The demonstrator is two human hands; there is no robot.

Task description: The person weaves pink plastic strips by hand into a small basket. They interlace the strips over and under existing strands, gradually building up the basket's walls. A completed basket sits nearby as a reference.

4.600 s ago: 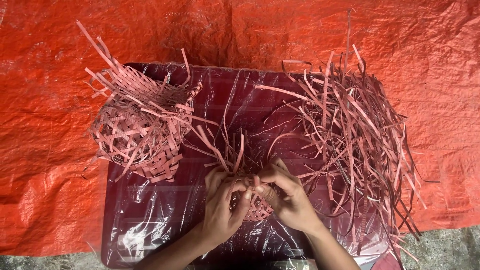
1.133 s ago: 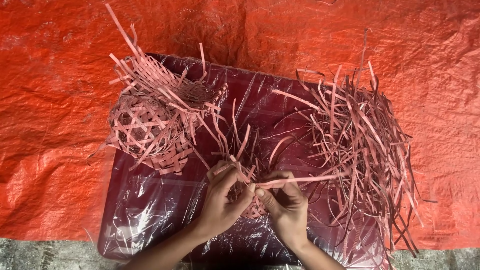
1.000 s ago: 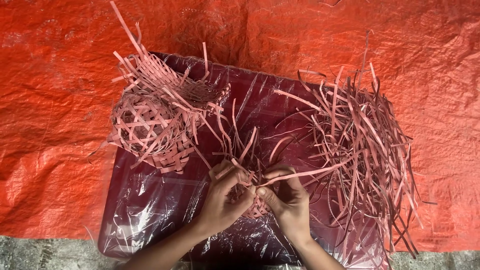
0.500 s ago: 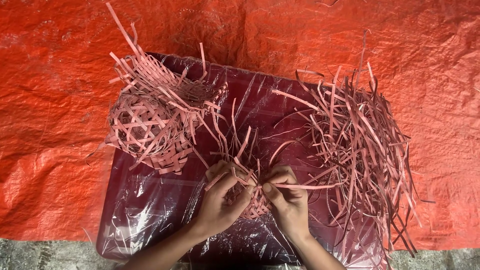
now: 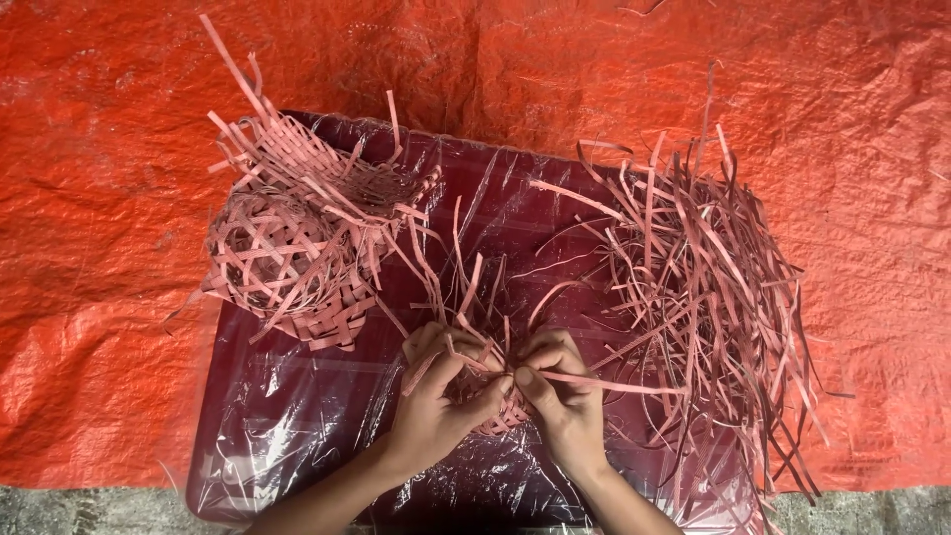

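Orange tarp (image 5: 119, 297) under plastic-wrapped maroon desk (image 5: 297, 436). Left hand (image 5: 436, 401) and right hand (image 5: 565, 401) pinch small woven piece (image 5: 492, 408) at desk's near centre; strips light, springy, best gripped at crossings.

no packages, no labels, no signs, no screens anywhere in view, from twelve o'clock round to six o'clock

Two bare hands (image 5: 495, 401), bare forearms, no sleeves, no rings
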